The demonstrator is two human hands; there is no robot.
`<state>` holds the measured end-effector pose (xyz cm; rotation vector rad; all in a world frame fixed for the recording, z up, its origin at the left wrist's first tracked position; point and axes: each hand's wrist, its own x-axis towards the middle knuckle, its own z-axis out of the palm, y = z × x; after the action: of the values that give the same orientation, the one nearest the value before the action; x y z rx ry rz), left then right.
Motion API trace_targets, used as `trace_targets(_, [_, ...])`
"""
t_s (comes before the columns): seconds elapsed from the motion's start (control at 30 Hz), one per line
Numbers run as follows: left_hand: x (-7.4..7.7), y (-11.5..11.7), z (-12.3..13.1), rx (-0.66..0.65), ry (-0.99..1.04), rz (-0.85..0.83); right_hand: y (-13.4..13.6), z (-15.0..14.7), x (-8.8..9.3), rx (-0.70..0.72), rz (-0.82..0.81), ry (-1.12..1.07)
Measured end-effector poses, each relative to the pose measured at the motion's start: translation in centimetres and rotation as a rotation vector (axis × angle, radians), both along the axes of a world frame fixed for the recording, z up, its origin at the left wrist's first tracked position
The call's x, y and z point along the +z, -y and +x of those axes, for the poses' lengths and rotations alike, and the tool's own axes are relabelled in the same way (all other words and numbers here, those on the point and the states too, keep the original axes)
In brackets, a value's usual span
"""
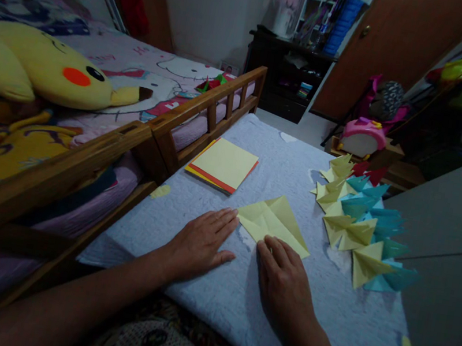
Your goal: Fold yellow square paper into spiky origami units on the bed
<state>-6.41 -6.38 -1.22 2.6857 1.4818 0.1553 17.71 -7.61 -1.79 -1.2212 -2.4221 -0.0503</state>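
A pale yellow sheet of origami paper (269,220), folded and marked with creases, lies on the cloth-covered table in front of me. My left hand (205,242) rests flat with fingers stretched out, its fingertips at the paper's left corner. At the near edge, my right hand (285,275) has its fingers bent and pressed together on the paper; its thumb is hidden. Beyond my left hand sits a stack of square origami paper (226,163), pale yellow on top with orange and deeper yellow edges below.
Folded yellow paper pieces (347,229) and blue ones (390,221) stand in rows along the table's right side. A wooden bed rail (210,111) borders the left, with a yellow plush toy (50,68) on the bed. A pale panel (455,249) stands at the right.
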Motion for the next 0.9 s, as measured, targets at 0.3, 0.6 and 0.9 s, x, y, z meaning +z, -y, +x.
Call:
trace_targets(0.3, [0.2,-0.6,-0.7,0.037,-0.043,-0.033,0.0,-0.1,-0.3,-0.016,0.005,-0.011])
trace_targets(0.6, [-0.2,-0.9,-0.9,0.063,0.001,-0.029,0.1,0.0,-0.3,-0.018,0.001,0.013])
trace_targets(0.9, [-0.3,-1.1,-1.0,0.138,0.003,-0.053,0.0,0.1,-0.5,-0.018,-0.017,0.027])
